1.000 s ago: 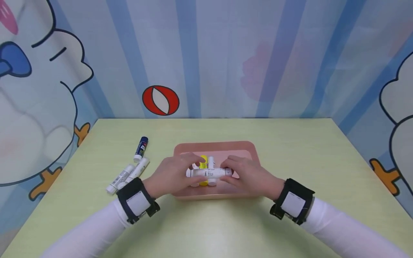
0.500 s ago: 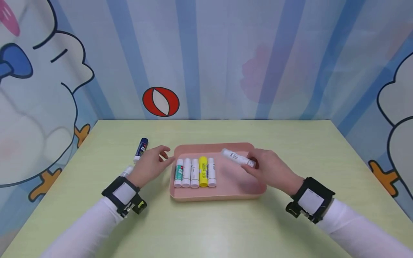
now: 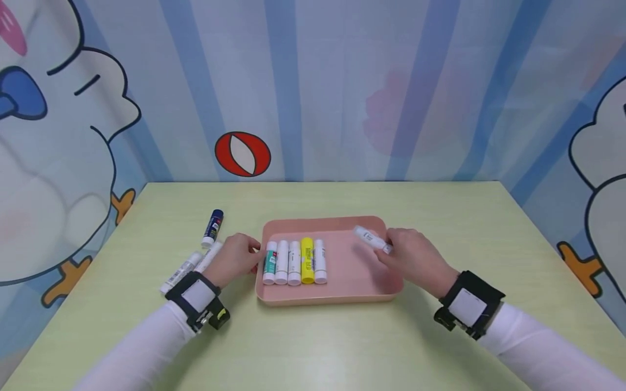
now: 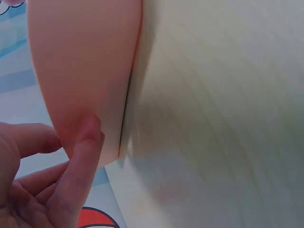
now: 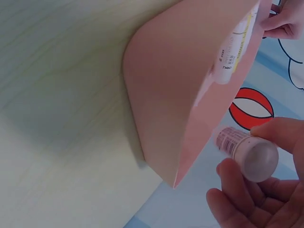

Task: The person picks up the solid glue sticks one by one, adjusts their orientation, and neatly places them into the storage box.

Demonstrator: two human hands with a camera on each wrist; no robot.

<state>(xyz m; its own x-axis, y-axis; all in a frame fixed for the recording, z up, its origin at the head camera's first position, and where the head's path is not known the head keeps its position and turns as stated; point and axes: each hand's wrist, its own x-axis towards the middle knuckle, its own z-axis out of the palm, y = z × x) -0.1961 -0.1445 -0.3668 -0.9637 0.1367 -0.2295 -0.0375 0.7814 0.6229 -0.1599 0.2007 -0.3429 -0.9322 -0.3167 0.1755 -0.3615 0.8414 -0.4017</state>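
Observation:
A white glue stick (image 3: pixel 373 239) is pinched between the thumb and fingers of my right hand (image 3: pixel 415 258), tilted above the right part of a pink tray (image 3: pixel 359 298). In the right wrist view the end of this glue stick (image 5: pixel 259 159) faces the camera. My left hand (image 3: pixel 232 259) is at the tray's left rim; in the left wrist view the thumb meets the rim and a finger lies against the outer wall (image 4: pixel 88 57). Inside the tray, a row of several glue sticks (image 3: pixel 294 263) lies side by side, one yellow (image 3: pixel 307 260) and one with a green label (image 3: pixel 270 263).
Left of the tray, a dark blue glue stick (image 3: pixel 212 228) and two white ones (image 3: pixel 181 271) lie on the pale table (image 3: pixel 313 347), one partly hidden by my left hand. A cartoon-printed backdrop (image 3: pixel 332 98) stands behind the table.
Both hands first held the white glue stick over the row. The left hand let go, moved left, then came onto the tray's rim; the right carried the glue stick rightward.

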